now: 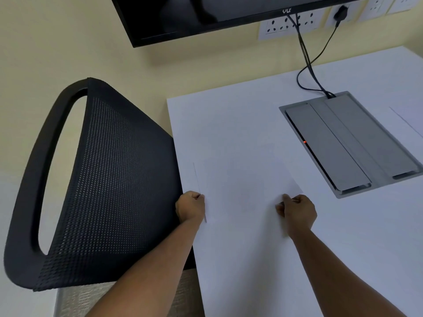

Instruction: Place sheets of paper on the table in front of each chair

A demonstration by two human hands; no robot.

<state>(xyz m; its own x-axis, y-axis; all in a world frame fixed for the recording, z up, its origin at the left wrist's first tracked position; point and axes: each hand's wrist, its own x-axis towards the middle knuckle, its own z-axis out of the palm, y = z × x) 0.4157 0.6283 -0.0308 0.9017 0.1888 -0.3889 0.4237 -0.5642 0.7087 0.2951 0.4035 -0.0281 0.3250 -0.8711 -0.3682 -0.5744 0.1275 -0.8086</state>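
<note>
Across the smooth white rectangular counter (pixel 263 124) we spread our reach, working beside the black mesh-backed office chair (pixel 103 179) tucked at its left edge. A brushed grey metal cable hatch (pixel 348 143) sits recessed further right, black cords running into it. Between chair and hatch lies the thin white sheet of paper (pixel 240 186), flat on the counter and nearly lost against it, squared to face that seat. Our left hand (pixel 191 207) pinches its left edge in a closed grip; our right hand (pixel 296 212) pinches the right edge likewise, probably to keep the flimsy sheet straight as it settles.
</note>
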